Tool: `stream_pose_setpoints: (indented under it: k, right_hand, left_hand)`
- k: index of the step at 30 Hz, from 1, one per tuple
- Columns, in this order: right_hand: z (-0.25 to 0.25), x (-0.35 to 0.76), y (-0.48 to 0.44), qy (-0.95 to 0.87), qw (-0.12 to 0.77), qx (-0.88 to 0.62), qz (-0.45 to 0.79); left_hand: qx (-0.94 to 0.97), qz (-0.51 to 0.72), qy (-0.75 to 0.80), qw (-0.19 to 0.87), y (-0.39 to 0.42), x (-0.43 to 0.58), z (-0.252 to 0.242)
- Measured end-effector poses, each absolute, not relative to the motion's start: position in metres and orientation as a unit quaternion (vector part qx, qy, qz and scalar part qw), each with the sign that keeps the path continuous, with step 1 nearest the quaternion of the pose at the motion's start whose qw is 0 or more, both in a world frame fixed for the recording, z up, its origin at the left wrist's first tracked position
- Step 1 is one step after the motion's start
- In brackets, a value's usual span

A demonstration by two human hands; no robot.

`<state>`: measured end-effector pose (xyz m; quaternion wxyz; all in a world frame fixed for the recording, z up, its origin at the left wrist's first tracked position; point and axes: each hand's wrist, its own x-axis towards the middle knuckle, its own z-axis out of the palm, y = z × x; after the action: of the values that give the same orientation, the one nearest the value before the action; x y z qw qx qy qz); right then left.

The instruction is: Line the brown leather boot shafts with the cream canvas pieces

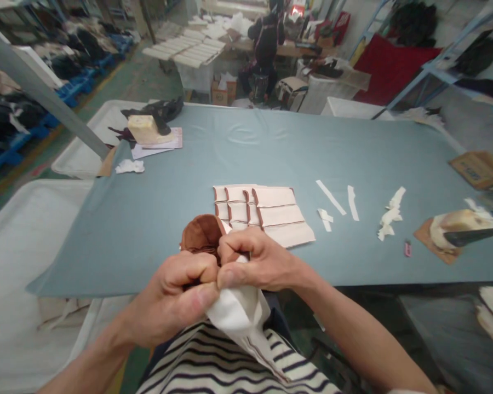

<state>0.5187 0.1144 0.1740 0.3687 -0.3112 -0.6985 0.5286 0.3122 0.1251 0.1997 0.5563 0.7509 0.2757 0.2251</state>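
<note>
A white and brown fabric piece [240, 309] is pinched between my two hands at the table's near edge. My left hand [178, 295] is closed on it, thumb pressed against the curled fingers. Right beside it, my right hand [257, 260] grips the same piece, the fingertips of both hands almost touching. The brown part [201, 232] stands up behind my left hand, while the white part hangs down over a striped garment. Just beyond my hands, cream fabric panels with brown edges [279, 210] lie overlapping on the blue-green table [246, 153].
White strips [331, 197] and scraps [391, 213] lie to the right, near a small pink object [407, 249] and an iron [456, 235]. Another iron-like object [148, 130] sits at the back left. White bins [16, 273] flank the table's left side. A person [267, 44] sits beyond.
</note>
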Motion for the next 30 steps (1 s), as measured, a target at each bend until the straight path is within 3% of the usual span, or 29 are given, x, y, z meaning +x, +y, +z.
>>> stream_pose_setpoints:
  k: [3, 7, 13, 19, 22, 25, 30]
  right_hand:
    - [0.155, 0.498, 0.111, -0.547, 0.364, -0.297, 0.692]
    - [0.154, 0.484, 0.111, -0.493, 0.377, -0.289, 0.729]
    - [0.167, 0.49, 0.132, -0.565, 0.402, -0.321, 0.645]
    - [0.181, 0.519, 0.133, -0.683, 0.445, -0.394, 0.425]
    - [0.188, 0.517, 0.114, -0.716, 0.395, -0.411, 0.404]
    - [0.179, 0.501, 0.093, -0.727, 0.361, -0.467, 0.352]
    - [0.142, 0.475, 0.078, -0.69, 0.409, -0.493, 0.337]
  left_hand:
    - [0.724, 0.242, 0.26, 0.592, 0.121, 0.312, 0.197]
    - [0.672, 0.299, 0.24, 0.634, 0.119, 0.307, 0.182]
    - [0.621, 0.33, 0.281, 0.653, 0.126, 0.291, 0.166]
    - [0.689, 0.307, 0.321, 0.573, 0.135, 0.282, 0.175]
    - [0.707, 0.308, 0.34, 0.539, 0.139, 0.283, 0.177]
    - [0.699, 0.312, 0.353, 0.538, 0.142, 0.282, 0.175]
    - [0.674, 0.282, 0.38, 0.568, 0.143, 0.278, 0.168]
